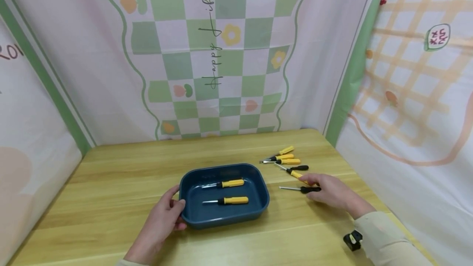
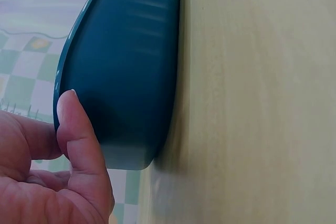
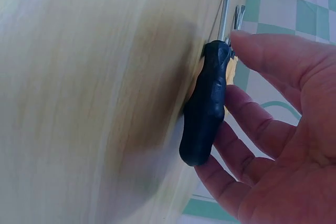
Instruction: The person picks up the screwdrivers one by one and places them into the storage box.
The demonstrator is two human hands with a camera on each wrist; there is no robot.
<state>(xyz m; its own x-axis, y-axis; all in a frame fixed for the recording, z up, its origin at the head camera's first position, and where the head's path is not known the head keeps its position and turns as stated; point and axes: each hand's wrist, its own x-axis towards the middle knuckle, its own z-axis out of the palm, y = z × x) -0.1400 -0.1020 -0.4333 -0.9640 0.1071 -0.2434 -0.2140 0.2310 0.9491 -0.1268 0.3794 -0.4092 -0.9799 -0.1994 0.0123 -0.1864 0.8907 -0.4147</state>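
My left hand (image 1: 164,214) grips the left end of a dark blue rectangular tray (image 1: 225,220), with fingers at its rim and outer wall (image 2: 126,77). Inside the tray lie two screwdrivers with yellow handles, an upper one (image 1: 233,183) and a lower one (image 1: 235,200). To the right, my right hand (image 1: 332,192) reaches low over the table at a black-handled screwdriver (image 1: 307,190). Its fingers are spread and bent along the black handle (image 3: 205,108) in the right wrist view. A yellow screwdriver (image 1: 295,174) lies just beyond, partly under the index finger.
Behind the right hand, several more yellow-handled screwdrivers (image 1: 290,161) lie bunched together, with another black-handled one (image 1: 301,168) beside them. A small black object (image 1: 352,241) sits by the right sleeve. Patterned curtains (image 1: 236,52) enclose the wooden table (image 1: 122,175).
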